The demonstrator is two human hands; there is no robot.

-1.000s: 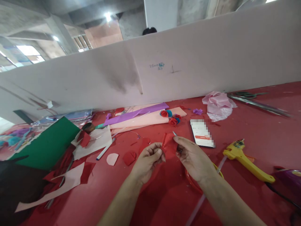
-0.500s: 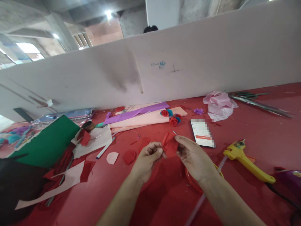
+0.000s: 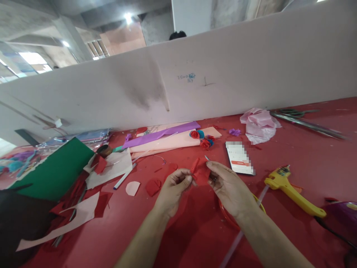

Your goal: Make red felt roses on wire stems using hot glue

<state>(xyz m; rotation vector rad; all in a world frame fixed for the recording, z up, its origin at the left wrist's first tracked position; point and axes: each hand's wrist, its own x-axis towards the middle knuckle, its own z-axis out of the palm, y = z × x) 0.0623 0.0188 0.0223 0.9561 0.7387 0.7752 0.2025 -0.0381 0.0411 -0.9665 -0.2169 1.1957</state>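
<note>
Both hands hold one piece of red crepe paper (image 3: 202,169) above the red table. My left hand (image 3: 173,188) pinches its left side, by a rolled or folded red edge. My right hand (image 3: 230,186) has thumb and fingers closed on the right side. A small pale tip (image 3: 206,158) shows at the right thumb; what it belongs to is hidden. To the left of my left hand lie red paper petals (image 3: 153,187) and a pale pink paper piece (image 3: 132,188). Red and blue paper flowers (image 3: 205,144) lie beyond the hands.
A phone (image 3: 238,158) and a yellow glue gun (image 3: 292,191) lie to the right. Under my right forearm is a round red-and-yellow rim (image 3: 227,214). Green card (image 3: 55,173), paper scraps and a pen (image 3: 124,176) lie left. A white partition (image 3: 111,89) stands behind.
Both hands stay almost in the same place, still holding the red crepe paper. The view has shifted very slightly; nothing else has visibly moved.
</note>
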